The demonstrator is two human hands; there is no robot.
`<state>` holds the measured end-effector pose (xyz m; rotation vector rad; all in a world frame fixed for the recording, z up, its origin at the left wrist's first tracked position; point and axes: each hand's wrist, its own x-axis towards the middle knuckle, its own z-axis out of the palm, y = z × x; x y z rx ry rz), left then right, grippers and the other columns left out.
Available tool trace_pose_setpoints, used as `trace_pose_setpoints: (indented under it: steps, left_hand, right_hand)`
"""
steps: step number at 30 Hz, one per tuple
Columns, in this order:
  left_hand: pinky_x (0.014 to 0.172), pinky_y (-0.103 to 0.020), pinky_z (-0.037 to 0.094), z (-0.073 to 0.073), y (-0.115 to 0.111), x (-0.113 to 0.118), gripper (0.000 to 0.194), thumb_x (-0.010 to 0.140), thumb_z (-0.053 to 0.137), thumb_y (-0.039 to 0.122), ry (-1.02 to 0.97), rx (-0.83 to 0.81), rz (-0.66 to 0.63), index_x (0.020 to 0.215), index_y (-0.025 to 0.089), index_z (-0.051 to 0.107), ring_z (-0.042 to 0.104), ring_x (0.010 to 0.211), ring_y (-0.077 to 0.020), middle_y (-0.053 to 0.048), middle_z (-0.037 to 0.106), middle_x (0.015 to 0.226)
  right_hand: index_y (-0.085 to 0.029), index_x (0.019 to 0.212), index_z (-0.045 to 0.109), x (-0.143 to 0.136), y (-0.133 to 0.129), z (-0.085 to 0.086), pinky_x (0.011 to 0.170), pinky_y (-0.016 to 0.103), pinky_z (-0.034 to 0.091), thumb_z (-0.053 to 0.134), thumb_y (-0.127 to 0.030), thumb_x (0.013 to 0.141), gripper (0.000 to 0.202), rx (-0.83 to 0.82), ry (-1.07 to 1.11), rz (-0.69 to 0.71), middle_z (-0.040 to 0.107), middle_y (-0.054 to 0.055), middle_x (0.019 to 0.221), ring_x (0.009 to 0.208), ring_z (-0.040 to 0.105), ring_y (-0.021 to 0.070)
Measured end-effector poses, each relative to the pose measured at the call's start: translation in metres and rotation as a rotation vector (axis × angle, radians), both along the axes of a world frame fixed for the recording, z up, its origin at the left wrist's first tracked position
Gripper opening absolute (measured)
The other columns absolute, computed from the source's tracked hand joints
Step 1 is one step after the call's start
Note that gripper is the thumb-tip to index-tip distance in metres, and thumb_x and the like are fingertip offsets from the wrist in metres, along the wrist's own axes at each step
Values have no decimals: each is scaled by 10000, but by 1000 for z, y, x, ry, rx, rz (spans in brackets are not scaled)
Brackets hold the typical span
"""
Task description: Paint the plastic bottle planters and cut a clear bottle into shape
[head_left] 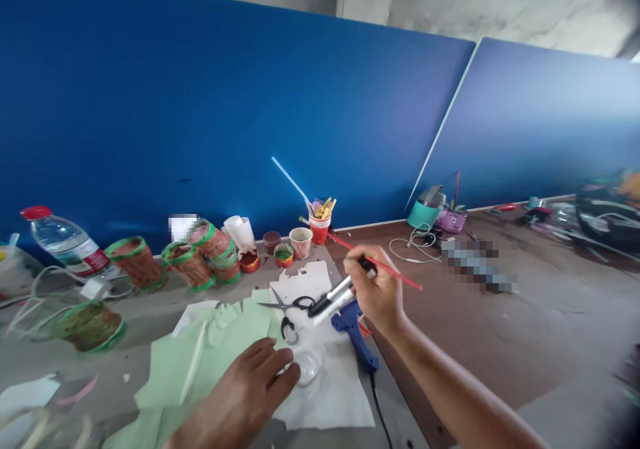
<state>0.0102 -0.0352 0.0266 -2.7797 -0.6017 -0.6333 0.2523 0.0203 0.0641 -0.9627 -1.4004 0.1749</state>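
My right hand is closed around a black-and-white marker, its dark end pointing down and left. A white pen-like piece lies alongside it. A thin red stick crosses at the fingers; I cannot tell whether it is gripped. My left hand rests low, thumb and forefinger closed at the left edge of a small clear plastic dome on white paper. Behind the dome lie scissors with black handles. Beneath my right hand is a blue glue gun.
Cut pale green paper spreads to the left. Several brown, green-rimmed pots and a water bottle stand behind it. Small paint cups and a red cup of sticks line the blue partition. A cable trails forward.
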Motion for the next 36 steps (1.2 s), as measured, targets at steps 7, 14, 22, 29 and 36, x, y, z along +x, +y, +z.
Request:
trace_pose_setpoints:
  steps: [7, 14, 22, 29, 36]
  left_hand:
    - [746, -336, 542, -21, 5, -4, 403, 795, 355, -49, -200, -63, 15, 1054, 154, 587, 617, 846, -206, -112, 673, 973]
    - [699, -293, 535, -39, 13, -5, 341, 783, 403, -36, -327, -72, -1, 1006, 149, 581, 620, 800, -187, -108, 664, 928]
    - [740, -311, 536, -66, 23, -7, 214, 898, 392, 116, -389, -21, -20, 970, 140, 592, 610, 787, -186, -117, 652, 902]
    - [774, -303, 538, -70, 26, -9, 264, 933, 335, 152, -437, 29, -6, 965, 155, 596, 609, 763, -165, -102, 653, 877]
    - [789, -303, 534, -73, 24, -8, 247, 937, 350, 172, -421, -3, 2, 965, 159, 595, 612, 759, -162, -97, 660, 879]
  right_hand:
    - [-195, 813, 559, 26, 105, 59, 678, 281, 442, 485, -222, 905, 120, 320, -240, -289, 579, 20, 758, 700, 550, 147]
    - [-210, 815, 549, 34, 194, 57, 720, 301, 422, 443, -228, 899, 136, 215, -300, -469, 602, 43, 841, 798, 551, 179]
    - [-205, 890, 570, 31, 225, 52, 703, 292, 404, 431, -251, 925, 151, 201, -286, -587, 594, 54, 889, 811, 542, 181]
    - [-197, 919, 576, 29, 229, 25, 684, 276, 403, 427, -270, 933, 166, 118, -279, -658, 587, 57, 899, 805, 543, 182]
    - [-199, 955, 599, 20, 225, 4, 647, 272, 400, 455, -300, 923, 178, 45, -295, -711, 581, 57, 931, 753, 554, 178]
